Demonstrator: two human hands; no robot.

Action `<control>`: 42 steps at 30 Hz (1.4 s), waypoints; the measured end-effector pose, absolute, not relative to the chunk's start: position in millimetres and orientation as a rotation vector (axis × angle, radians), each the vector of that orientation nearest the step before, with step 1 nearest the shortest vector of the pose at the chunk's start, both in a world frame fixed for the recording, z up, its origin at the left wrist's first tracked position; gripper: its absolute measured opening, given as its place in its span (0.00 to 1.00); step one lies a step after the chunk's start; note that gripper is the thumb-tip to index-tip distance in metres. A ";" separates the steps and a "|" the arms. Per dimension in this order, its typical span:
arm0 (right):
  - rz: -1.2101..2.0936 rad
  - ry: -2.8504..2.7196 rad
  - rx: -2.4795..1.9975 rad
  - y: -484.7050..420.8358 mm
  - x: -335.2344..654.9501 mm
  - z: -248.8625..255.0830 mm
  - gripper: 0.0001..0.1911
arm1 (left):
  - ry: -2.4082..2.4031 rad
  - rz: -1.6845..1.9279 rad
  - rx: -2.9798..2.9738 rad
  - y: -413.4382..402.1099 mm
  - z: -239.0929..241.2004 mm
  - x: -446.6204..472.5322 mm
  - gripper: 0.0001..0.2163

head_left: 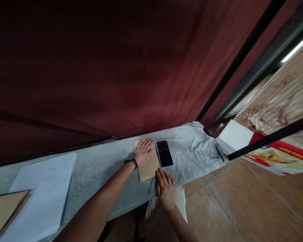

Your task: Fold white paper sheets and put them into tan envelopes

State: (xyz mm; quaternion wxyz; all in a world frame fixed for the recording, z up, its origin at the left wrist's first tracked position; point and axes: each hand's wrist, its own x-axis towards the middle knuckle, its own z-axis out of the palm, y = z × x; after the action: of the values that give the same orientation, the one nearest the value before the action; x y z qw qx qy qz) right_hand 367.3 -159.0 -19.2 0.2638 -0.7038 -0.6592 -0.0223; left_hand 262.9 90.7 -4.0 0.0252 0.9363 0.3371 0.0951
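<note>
A tan rectangle of paper, perhaps an envelope (pixel 148 169), lies on a narrow surface covered in grey cloth (pixel 96 168). My left hand (pixel 144 150), with a dark band on its wrist, rests flat on its upper half, fingers stretched out. At the paper's lower right corner is my right hand (pixel 166 189), its fingers extended and the fingertips touching or very near the edge. A phone (pixel 164 154) with a dark screen and a pale purple rim lies just right of the paper, above my right fingertips.
White sheets (pixel 45 181) and a tan stack of paper or envelopes (pixel 7 210) lie at the left. A dark red curtain (pixel 116 74) hangs behind the surface. Black poles (pixel 238 64) and a printed red and yellow box (pixel 280 156) stand at the right, above a tiled floor (pixel 229 198).
</note>
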 end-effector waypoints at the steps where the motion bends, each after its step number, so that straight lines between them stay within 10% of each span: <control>1: -0.063 -1.785 -1.906 -159.0 367.2 -18.7 0.34 | 1.046 0.283 2.894 91.8 -4.6 262.9 0.26; 42: -0.049 -1.790 -1.907 -164.3 370.2 -19.0 0.26 | 0.930 0.289 2.888 -105.3 -7.2 195.2 0.29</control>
State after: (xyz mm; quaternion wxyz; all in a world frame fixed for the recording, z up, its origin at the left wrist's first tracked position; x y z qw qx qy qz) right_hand 370.2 -164.3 -19.0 0.2596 -0.7039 -0.6609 -0.0183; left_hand 195.2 -105.3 -7.2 0.0467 0.9465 0.3049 0.0947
